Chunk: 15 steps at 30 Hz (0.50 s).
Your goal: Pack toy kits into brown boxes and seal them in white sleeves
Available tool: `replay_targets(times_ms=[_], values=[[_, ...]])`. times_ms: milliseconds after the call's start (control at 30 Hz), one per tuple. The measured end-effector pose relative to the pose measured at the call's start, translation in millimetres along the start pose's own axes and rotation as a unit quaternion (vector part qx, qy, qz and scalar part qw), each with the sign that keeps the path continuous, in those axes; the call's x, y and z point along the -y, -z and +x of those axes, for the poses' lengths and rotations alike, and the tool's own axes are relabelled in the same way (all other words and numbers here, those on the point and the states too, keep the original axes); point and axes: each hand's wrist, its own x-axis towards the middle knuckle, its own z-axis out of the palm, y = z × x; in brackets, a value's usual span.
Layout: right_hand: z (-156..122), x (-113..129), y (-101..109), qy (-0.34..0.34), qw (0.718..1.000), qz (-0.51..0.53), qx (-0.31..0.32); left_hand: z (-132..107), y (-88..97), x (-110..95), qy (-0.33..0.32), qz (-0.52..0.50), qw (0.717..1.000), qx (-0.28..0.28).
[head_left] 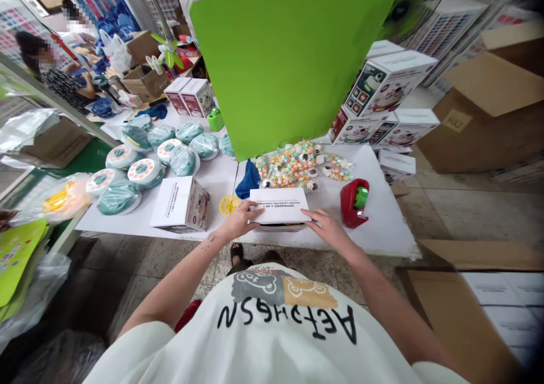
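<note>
A white printed carton [278, 205] sits at the table's front edge, right before me. My left hand [243, 220] grips its left edge, fingers bent over the lid's corner. On the opposite side, my right hand [327, 225] holds the right edge, its fingertips on the lid. The carton's top flap looks nearly closed, with a dark gap along the front. Behind it are a blue cloth bag [248, 180] and several clear packs of colourful pieces [293, 163]. A yellow wheel-shaped piece [228, 205] lies by my left hand. A red tape dispenser [354, 204] with green tape stands to the right.
Another printed carton [181, 204] stands to the left, near several bagged teal round toys [119, 196]. A green board [289, 61] rises behind the table. Printed boxes [382, 89] are stacked at right. An open brown carton [459, 316] holds white boxes. Another person [59, 81] sits far left.
</note>
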Motion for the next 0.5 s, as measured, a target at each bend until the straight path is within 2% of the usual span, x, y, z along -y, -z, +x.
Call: replay_targets(times_ms=[333, 500], values=[[-2, -6, -2, 0.042, 0.999, -0.02, 0.01, -8, -9.1, -1, -0.034, 0.059, 0.998, -0.013], [-12, 4, -2, 0.046, 0.995, -0.093, -0.007, -15, -13.0, 2, -0.042, 0.079, 0.996, -0.006]])
